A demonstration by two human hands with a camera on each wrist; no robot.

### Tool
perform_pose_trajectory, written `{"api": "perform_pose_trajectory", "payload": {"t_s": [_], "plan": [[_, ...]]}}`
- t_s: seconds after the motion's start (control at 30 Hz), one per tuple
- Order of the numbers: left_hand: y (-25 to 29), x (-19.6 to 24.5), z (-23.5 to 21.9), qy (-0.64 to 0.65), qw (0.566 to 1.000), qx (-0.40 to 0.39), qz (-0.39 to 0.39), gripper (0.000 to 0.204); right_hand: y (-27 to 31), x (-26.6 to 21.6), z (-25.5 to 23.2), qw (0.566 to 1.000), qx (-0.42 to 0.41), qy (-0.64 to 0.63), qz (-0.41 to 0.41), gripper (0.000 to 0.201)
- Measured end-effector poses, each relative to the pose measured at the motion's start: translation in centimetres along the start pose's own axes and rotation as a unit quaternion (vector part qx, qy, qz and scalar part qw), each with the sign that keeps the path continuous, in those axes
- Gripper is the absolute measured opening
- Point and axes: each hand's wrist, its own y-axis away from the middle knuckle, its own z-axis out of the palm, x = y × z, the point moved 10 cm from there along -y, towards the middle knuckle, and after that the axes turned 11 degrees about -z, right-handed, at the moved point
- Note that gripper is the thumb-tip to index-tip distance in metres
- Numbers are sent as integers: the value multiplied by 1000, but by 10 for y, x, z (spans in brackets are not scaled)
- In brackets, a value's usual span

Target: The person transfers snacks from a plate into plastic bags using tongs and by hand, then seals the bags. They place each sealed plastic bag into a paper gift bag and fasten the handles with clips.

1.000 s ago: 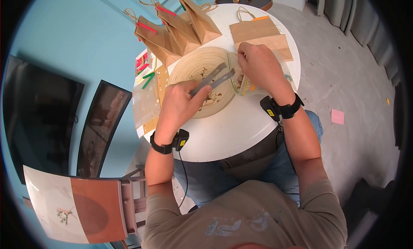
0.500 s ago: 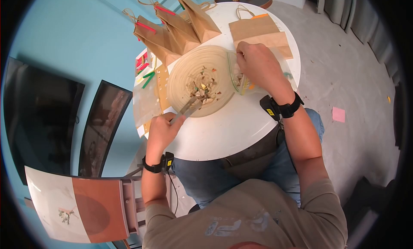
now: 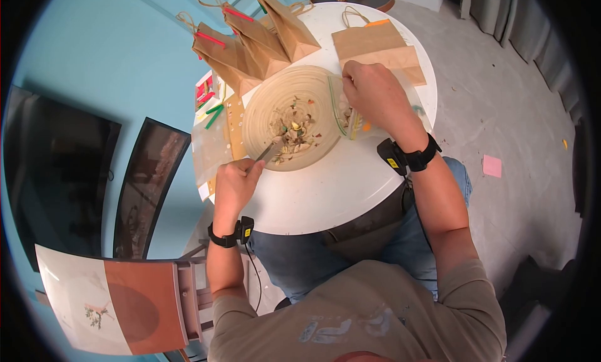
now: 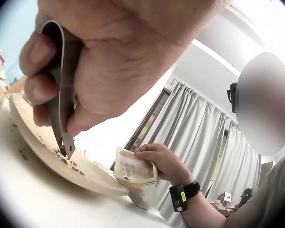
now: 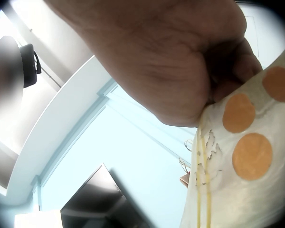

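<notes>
My left hand [image 3: 235, 185] grips metal tongs [image 3: 272, 152], a strip bent double with its fold at the palm in the left wrist view. Their tips reach down among small dried bits [image 3: 297, 129], brown, cream and green, scattered in a round, pale ribbed plate [image 3: 258, 102]. At the plate's right edge, my right hand [image 3: 379, 96] pinches the top of a clear zip bag [image 5: 223, 194] printed with orange dots. The bag leans over the rim, and pale pieces show inside it in the left wrist view.
Several brown paper bags [image 3: 228, 58] with twisted handles and coloured clips stand behind the plate. Another paper bag [image 3: 369, 43] lies flat at the back right of the white table [image 3: 325, 202]. Green clips [image 3: 215, 115] and a clear packet [image 3: 211, 140] lie at the left.
My left hand has drawn the tongs back from beside the zip bag to the plate's near left, and their tips have come together among the bits. The right hand stays at the bag.
</notes>
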Motion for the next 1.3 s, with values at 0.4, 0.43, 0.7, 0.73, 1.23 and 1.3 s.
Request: {"api": "perform_pose_trajectory", "payload": {"t_s": [0.4, 0.43, 0.7, 0.73, 1.23, 1.3], "plan": [[-24, 122, -14, 66, 992, -18, 102, 30, 1, -4, -6, 1000, 8, -13, 8, 21], [-25, 130, -9, 71, 991, -28, 106, 30, 1, -3, -8, 1000, 8, -14, 13, 21], [-35, 141, 6, 74, 988, -30, 129, 35, 1, 0, -14, 1000, 15, -18, 19, 21], [-38, 124, 3, 84, 992, -30, 85, 37, 1, 0, -15, 1000, 24, -15, 9, 21], [-28, -7, 22, 32, 992, -59, -105, 50, 0, 4, -5, 1000, -4, 8, 14, 19], [-22, -2, 22, 26, 992, -66, -109, 50, 1, -1, -9, 1000, 14, -4, 2, 20]]}}
